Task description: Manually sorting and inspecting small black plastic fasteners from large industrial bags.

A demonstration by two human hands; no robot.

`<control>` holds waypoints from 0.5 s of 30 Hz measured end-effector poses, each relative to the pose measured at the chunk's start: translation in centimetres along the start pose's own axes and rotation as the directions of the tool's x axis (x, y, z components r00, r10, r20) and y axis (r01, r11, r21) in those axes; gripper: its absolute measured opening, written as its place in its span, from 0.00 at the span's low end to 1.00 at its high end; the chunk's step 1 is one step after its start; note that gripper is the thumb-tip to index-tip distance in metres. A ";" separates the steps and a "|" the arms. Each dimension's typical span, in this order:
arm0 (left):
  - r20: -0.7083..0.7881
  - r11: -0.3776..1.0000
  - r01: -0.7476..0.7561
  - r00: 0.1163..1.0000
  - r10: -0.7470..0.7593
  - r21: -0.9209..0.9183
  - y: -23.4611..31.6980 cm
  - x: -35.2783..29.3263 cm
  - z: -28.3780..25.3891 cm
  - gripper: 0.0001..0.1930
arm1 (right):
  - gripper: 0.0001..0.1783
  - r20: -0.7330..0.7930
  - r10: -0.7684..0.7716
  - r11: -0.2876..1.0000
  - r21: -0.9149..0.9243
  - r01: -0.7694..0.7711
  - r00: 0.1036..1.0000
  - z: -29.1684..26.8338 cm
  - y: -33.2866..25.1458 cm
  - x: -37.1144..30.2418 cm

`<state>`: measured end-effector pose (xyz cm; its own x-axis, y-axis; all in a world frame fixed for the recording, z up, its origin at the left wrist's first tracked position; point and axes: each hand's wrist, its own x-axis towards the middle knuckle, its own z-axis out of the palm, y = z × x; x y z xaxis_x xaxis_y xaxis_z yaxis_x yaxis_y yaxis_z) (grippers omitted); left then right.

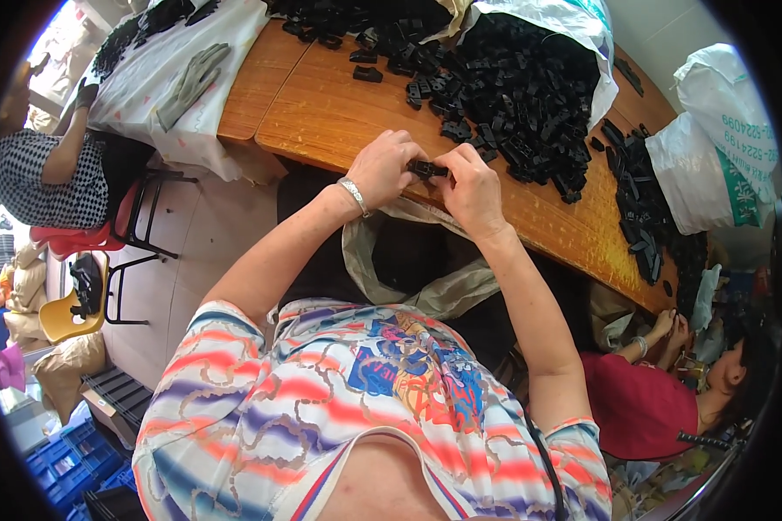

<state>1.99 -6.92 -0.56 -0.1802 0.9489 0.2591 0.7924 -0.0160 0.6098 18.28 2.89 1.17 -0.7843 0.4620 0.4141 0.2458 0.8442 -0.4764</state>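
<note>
My left hand and my right hand meet at the near edge of a wooden table. Together they pinch one small black plastic part between their fingertips. A silver bracelet circles my left wrist. Just beyond my hands lies a big heap of the same black plastic parts, spilling from a white sack. An open beige bag hangs below the table edge, right under my hands.
A person in a red top works at the right with more black parts and white sacks. Another person in a checked top sits at the left by a white cloth with grey gloves. Red and yellow chairs and blue crates stand on the floor.
</note>
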 end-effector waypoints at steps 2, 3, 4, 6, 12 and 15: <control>0.017 1.000 0.011 1.000 -0.011 0.001 0.0 0.1 0.1 0.12 | 0.13 0.023 -0.001 1.000 -0.018 0.001 1.000 0.1 0.3 0.1; 0.014 0.999 0.009 1.000 -0.009 -0.036 -0.3 0.2 0.1 0.12 | 0.13 0.045 -0.004 0.999 -0.034 0.005 0.999 0.1 0.2 0.2; 0.011 0.997 0.007 1.000 -0.006 -0.072 -0.5 0.2 0.1 0.12 | 0.13 0.046 -0.003 0.999 -0.033 0.004 0.999 0.2 0.0 0.1; 0.017 0.998 0.009 1.000 -0.008 -0.069 -0.6 0.1 0.1 0.12 | 0.13 0.058 -0.076 0.992 -0.098 0.081 0.995 0.1 -0.6 -0.3; 0.069 0.996 0.046 0.997 -0.041 -0.070 -0.4 0.4 0.0 0.12 | 0.17 0.024 -0.215 0.939 -0.271 0.214 0.976 1.3 0.0 -1.9; 0.202 0.989 -0.020 0.978 0.050 -0.148 -1.1 0.9 -1.0 0.14 | 0.17 0.010 -0.143 0.976 -0.163 0.142 0.990 0.5 -0.2 -2.4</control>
<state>0.32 -6.32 -0.26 -0.0190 0.9911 0.1319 0.7010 -0.0809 0.7086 19.84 1.44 -0.09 -0.8172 0.3341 0.4697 0.2209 0.9342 -0.2801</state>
